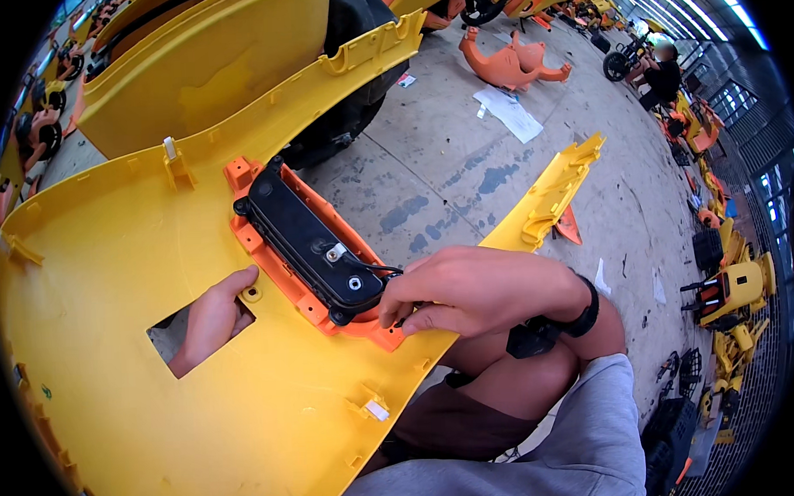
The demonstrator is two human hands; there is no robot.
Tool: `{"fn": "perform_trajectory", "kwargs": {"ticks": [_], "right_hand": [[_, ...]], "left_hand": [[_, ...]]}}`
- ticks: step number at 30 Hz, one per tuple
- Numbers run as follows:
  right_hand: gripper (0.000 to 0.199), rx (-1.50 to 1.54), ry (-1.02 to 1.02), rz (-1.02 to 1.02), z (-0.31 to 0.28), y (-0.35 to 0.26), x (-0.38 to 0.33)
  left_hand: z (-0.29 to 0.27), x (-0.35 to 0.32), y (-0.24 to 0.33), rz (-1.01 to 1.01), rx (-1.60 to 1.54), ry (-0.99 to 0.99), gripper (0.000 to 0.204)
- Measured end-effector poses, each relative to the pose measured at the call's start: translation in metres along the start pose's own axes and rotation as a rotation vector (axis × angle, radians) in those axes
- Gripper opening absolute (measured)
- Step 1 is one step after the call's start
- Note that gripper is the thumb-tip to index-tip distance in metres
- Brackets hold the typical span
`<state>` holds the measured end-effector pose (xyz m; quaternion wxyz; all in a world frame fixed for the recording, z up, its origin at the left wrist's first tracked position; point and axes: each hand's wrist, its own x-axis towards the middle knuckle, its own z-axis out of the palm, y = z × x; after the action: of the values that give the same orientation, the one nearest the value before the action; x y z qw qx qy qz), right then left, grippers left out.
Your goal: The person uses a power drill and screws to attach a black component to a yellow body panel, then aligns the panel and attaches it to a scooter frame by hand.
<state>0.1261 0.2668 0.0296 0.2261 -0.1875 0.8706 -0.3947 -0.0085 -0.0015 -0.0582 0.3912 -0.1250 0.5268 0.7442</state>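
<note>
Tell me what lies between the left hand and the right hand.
Between left hand and right hand, the head view shows yellow panel, then the orange frame with the black box in it.

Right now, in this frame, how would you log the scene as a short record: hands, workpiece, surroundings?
Left hand: reaches through the rectangular opening in the yellow panel, thumb over the edge
Right hand: fingertips at the near end of the orange frame; whether they grip anything is unclear
Fitted part: elongated black unit lying in the orange frame, with a black cable
Floor beyond: orange shell, white paper
Background: another person, seated
</note>
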Motion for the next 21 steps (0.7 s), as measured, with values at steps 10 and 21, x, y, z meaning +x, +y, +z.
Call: {"fn": "perform_trajectory", "kwargs": {"ticks": [10,21], "right_hand": [[0.015,-0.008,0.061,0.011,0.009,0.003,0.000],[0.012,-0.114,0.098,0.006,0.019,0.008,0.004]], "left_hand": [[-0.008,0.007,-0.003,0.010,0.207,0.087,0.019],[-0.020,0.010,-0.001,0.015,0.268,0.057,0.026]]}}
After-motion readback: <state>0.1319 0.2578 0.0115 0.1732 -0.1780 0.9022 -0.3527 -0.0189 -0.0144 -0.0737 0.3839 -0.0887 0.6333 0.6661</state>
